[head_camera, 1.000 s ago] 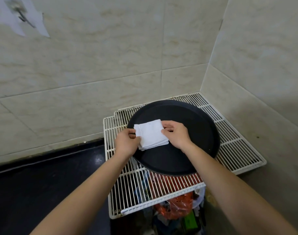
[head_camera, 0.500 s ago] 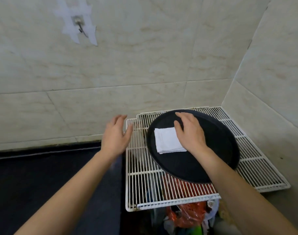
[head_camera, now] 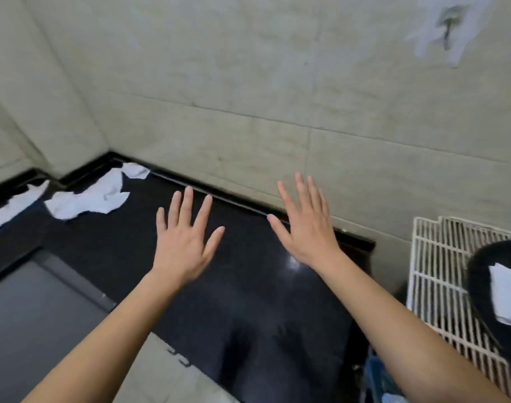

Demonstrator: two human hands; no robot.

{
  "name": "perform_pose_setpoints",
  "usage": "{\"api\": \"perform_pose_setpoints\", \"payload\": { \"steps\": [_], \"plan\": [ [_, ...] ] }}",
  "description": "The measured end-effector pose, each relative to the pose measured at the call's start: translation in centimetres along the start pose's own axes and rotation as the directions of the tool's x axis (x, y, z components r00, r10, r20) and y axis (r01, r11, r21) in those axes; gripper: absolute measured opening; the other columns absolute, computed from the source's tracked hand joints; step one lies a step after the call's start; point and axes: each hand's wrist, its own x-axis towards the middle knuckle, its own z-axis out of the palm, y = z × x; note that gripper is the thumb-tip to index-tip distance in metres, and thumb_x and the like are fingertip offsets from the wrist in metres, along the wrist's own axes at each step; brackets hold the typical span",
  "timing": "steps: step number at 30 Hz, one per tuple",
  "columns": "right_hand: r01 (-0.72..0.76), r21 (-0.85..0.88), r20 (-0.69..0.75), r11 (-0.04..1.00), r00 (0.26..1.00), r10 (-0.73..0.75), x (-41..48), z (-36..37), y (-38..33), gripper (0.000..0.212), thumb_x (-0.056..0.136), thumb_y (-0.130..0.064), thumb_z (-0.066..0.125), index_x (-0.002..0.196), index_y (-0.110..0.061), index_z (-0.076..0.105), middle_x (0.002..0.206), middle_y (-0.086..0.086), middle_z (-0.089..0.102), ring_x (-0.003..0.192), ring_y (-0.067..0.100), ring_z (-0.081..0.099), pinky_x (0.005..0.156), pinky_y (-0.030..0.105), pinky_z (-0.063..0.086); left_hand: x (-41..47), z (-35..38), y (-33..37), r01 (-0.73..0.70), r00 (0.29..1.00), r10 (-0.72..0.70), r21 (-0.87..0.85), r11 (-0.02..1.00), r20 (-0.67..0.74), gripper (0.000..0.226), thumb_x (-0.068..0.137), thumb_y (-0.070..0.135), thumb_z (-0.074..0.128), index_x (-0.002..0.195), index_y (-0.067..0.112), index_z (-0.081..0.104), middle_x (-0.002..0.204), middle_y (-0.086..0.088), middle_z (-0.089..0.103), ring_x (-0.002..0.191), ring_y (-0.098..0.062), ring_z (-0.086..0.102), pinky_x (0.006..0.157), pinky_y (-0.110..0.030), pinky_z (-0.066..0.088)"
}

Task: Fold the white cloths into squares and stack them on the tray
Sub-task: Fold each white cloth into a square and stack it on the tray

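Nearest me, both hands were empty, fingers straight and spread. Left hand (head_camera: 184,245) and right hand (head_camera: 306,228) hovered side by side over the middle of the black tabletop (head_camera: 248,301); I couldn't tell if they touched it.

Past the tabletop's right edge sat a wire rack (head_camera: 434,257) carrying the black tray (head_camera: 478,286), cut off by the frame. One folded cloth (head_camera: 507,295) lay on the tray.

The unfolded white cloths (head_camera: 85,202) lay crumpled along the far edge toward the far left corner, well apart from both hands. Another (head_camera: 10,212) lay further left. Behind them was the tiled wall, with a hook (head_camera: 449,33) up high.

My read: next step is fetching a cloth.
- The cloths looked bunched and overlapping, so one grab could lift two.
- They're limp, so a corner pinch could drag the rest along and scatter the pile.
- The tray sat at the frame's edge, so placing there without re-centring could skew the stack or nudge the folded one.
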Motion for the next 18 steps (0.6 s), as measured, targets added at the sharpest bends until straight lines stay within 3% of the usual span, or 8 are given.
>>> {"api": "perform_pose_setpoints", "payload": {
  "steps": [6, 11, 18],
  "plan": [
    [0.216, 0.03, 0.05, 0.976, 0.975, -0.217, 5.8, 7.0, -17.3, 0.074, 0.1, -0.061, 0.032, 0.16, -0.024, 0.007, 0.167, 0.012, -0.006, 0.154, 0.032, -0.008, 0.123, 0.046, 0.0, -5.7, -0.8, -18.7, 0.223, 0.975, -0.222, 0.05, 0.974, -0.015, 0.072, 0.095, 0.061, 0.026, 0.153, 0.019, 0.033, 0.162, -0.018, 0.019, 0.149, -0.037, 0.016, 0.113, -0.064, 0.024],
    [0.304, 0.021, 0.134, 0.952, 0.943, -0.304, 9.0, 14.0, -31.6, 0.076, 0.099, -0.06, 0.033, 0.16, -0.023, 0.007, 0.167, 0.013, -0.005, 0.154, 0.033, -0.005, 0.124, 0.05, 0.005, -10.2, -0.4, -33.5, 0.305, 0.948, -0.314, 0.135, 0.943, 0.048, 0.073, 0.094, 0.065, 0.023, 0.155, 0.025, 0.029, 0.163, -0.019, 0.012, 0.15, -0.039, 0.01, 0.112, -0.067, 0.022],
    [0.413, 0.056, 0.218, 0.909, 0.883, -0.415, 12.4, 19.9, -46.0, 0.076, 0.1, -0.06, 0.029, 0.16, -0.023, 0.003, 0.166, 0.013, -0.009, 0.153, 0.033, -0.007, 0.124, 0.05, 0.004, -14.2, -1.6, -47.9, 0.435, 0.889, -0.453, 0.199, 0.878, 0.059, 0.072, 0.095, 0.066, 0.02, 0.156, 0.027, 0.024, 0.164, -0.016, 0.009, 0.15, -0.038, 0.01, 0.113, -0.065, 0.022]
  ]
}}
